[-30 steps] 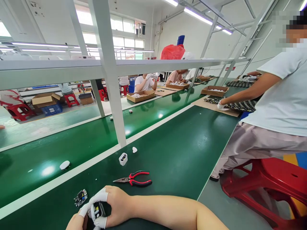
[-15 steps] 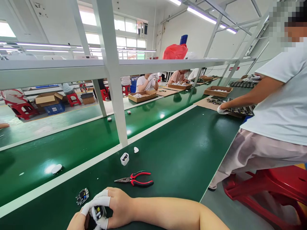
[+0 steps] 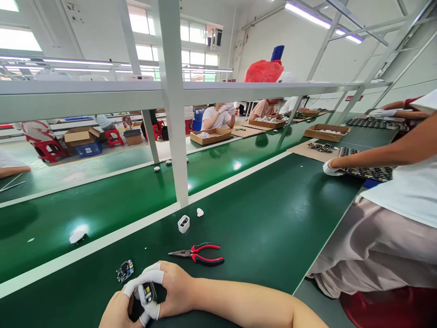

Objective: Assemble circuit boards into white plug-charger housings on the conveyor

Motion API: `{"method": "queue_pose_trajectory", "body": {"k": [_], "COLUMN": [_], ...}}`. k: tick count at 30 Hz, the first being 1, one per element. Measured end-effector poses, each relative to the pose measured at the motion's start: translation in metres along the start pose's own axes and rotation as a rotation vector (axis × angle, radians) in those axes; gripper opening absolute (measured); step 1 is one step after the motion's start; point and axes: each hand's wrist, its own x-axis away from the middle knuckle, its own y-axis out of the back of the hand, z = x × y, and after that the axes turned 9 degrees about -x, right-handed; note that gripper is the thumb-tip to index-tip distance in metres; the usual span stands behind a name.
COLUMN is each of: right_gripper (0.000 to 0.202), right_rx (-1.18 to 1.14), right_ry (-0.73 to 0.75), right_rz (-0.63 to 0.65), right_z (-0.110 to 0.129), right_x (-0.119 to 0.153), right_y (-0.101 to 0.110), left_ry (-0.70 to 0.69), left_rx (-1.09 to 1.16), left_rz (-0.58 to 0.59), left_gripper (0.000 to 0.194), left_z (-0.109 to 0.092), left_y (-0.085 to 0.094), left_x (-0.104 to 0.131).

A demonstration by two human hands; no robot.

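Observation:
Low in the view, my left hand (image 3: 118, 309) and my right hand (image 3: 175, 289) are closed together around a small electronic module (image 3: 149, 292), its dark board and yellow part showing at one end. White finger cots cover several fingertips. The module's lower part is hidden by my fingers. Just beyond my hands a bare circuit board (image 3: 124, 271) lies on the green bench. Red-and-black long-nose pliers (image 3: 201, 253) rest beyond my right wrist. Past them stand a white housing (image 3: 183, 224) with parts inside and a small white cap piece (image 3: 200, 212).
A metal post (image 3: 174, 114) and shelf (image 3: 85, 95) rise beyond the bench. Behind the pale strip runs a green belt carrying a white piece (image 3: 78, 236). At right, a co-worker's gloved hand (image 3: 332, 167) touches a tray of boards (image 3: 370, 172). A cardboard tray (image 3: 327, 132) sits farther back.
The view has shifted, so bench things appear farther right. Pieces on the belt have moved left relative to the post. Both my hands still hold the module. Another person's gloved hands show more at far right.

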Motion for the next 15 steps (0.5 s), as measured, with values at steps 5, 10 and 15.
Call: {"method": "queue_pose_trajectory", "body": {"k": [5,10,15], "right_gripper": [0.045,0.046,0.047], "right_rx": [-0.083,-0.156,-0.184], "right_ry": [-0.05,-0.029,-0.028], "right_rz": [-0.017,-0.053,-0.073], "right_z": [0.0009,0.0026,0.0069], "right_x": [0.0001,0.0002,-0.0025], "right_y": [0.0006,-0.0001,0.0031], "left_ry": [-0.003,-0.058,-0.049], "left_rx": [0.017,-0.002,-0.017], "left_rz": [-0.028,-0.012,-0.04], "left_gripper": [0.041,0.041,0.042], "left_z": [-0.005,0.0002,0.0022], "left_y": [0.0035,-0.0011,-0.0052], "left_x": [0.0028,0.0027,0.0031]}}
